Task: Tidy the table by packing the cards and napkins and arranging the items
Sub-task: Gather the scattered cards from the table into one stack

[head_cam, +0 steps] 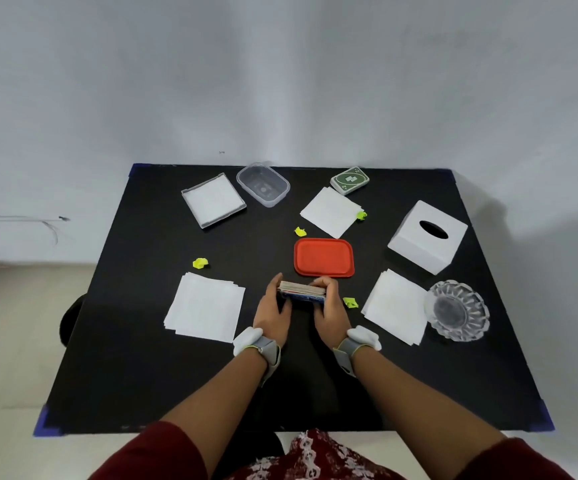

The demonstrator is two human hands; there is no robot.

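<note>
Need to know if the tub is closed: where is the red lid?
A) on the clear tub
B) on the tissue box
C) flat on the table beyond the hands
C: the red lid lies flat on the table, apart from the open clear tub.

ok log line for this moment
left hand: holds card stack | right hand: holds card stack | red lid: off clear container | napkin piles: unpacked

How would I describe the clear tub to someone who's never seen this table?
Find the black table and look along its far edge, left of centre. Just right of the napkin tray stands the clear tub. Unlike the flat, white-filled tray, it is see-through, deeper and round-cornered, with no lid on.
</note>
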